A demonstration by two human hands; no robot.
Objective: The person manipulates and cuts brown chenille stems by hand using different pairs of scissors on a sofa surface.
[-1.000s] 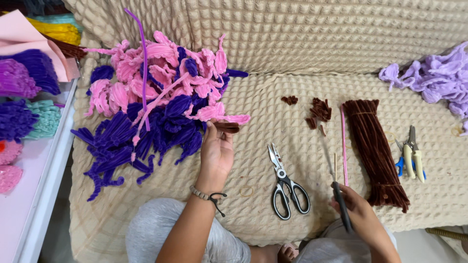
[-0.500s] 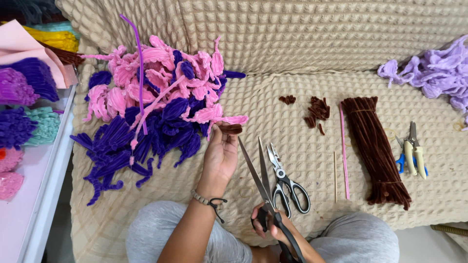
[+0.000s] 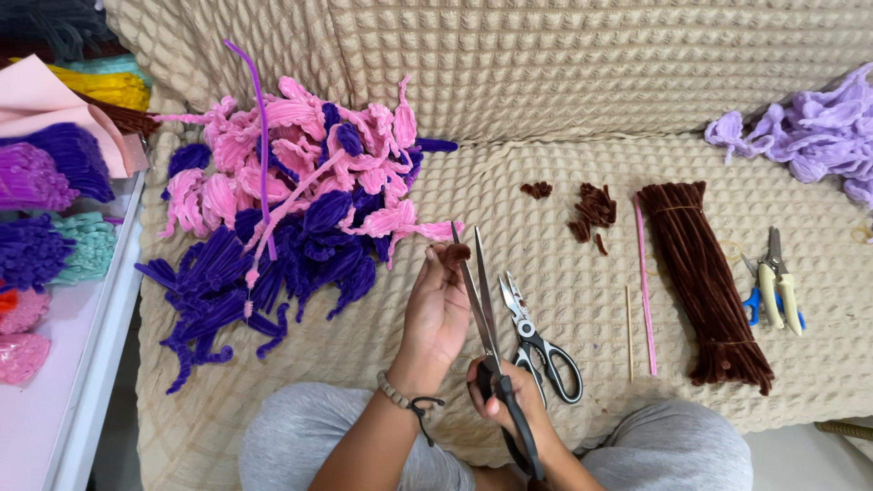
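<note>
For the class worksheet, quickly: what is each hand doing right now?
Left hand: closed on a small brown fuzzy pipe-cleaner piece.
Right hand: closed on long black-handled scissors, blades slightly open.

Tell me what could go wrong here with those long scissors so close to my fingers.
The open blades of the long scissors in your right hand sit right beside the left hand, which pinches a small brown fuzzy piece; closing them could nick a fingertip. Cut bits may scatter into the textured beige cover, as the brown scraps already have. Your right hand could also bump the second pair of scissors lying beside it.
</note>
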